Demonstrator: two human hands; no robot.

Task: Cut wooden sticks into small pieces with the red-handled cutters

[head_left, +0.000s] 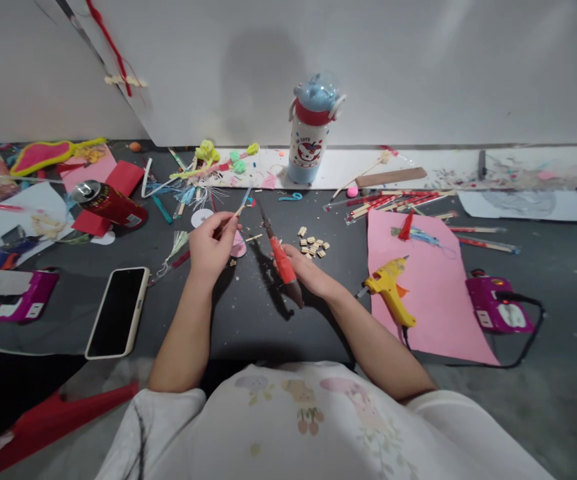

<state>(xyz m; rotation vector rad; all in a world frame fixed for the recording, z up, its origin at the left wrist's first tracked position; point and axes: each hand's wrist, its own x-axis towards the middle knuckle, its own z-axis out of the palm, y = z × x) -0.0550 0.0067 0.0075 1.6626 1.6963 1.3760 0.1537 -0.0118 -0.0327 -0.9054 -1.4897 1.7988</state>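
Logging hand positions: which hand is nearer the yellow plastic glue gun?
Right. The right hand, gripping a red-handled metal tool, is left of the glue gun; the left hand, pinching a thin pale stick, is farther left.

Left hand (212, 244) holds a stick (242, 205), right hand (306, 269) red-handled pliers (282, 262).

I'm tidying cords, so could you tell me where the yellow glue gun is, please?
On the head view's right, the glue gun lies mostly on the pink sheet, left of a purple box.
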